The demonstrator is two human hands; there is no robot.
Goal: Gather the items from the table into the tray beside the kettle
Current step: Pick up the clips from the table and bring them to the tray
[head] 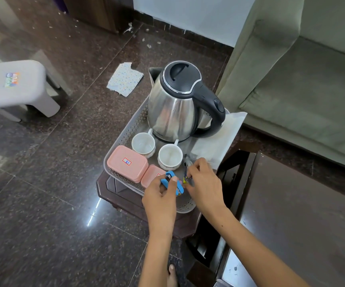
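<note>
Two hands work over the near right corner of the tray (126,129), which sits on a small dark surface (124,201) with the kettle (173,108) at its far end. Left hand (160,198) grasps a blue stapler-like item (172,182), thumb on top, held just above the tray's free corner. Right hand (203,183) pinches small sachets (186,180); exact count too small to tell.

Already in tray: two white cups (156,151), a large pink box (127,162) and a smaller one (154,179), white paper (219,137) on the right.

Judgement: placement step. Free floor is only the corner before the cups and right of the small box. Lay sachets flat first, against the paper. Set the blue item alongside, low and gently, clear of the cup rims.
</note>
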